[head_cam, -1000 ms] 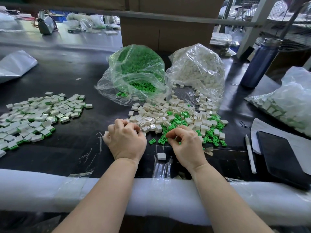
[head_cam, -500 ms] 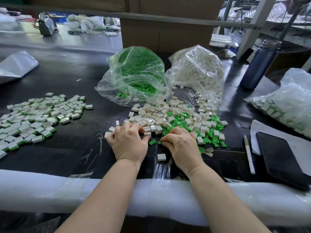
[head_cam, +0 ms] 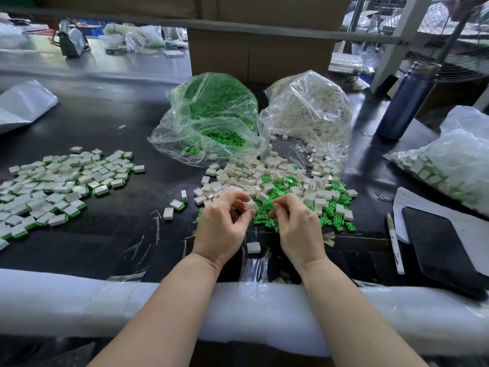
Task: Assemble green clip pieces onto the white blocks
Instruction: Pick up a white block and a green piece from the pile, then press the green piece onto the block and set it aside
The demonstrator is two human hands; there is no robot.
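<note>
White block point(head_cam: 250, 204) pinched in left hand point(head_cam: 221, 228) grip, just above desk point(head_cam: 111, 234). Right hand point(head_cam: 296, 225) grip pinches a green clip point(head_cam: 267, 205) beside it. Loose pile point(head_cam: 285, 186) of blocks and clips lies just behind both hands.

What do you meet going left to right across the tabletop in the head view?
Pile of assembled blocks → left hand pinching a white block → right hand → pen → black phone.
</note>
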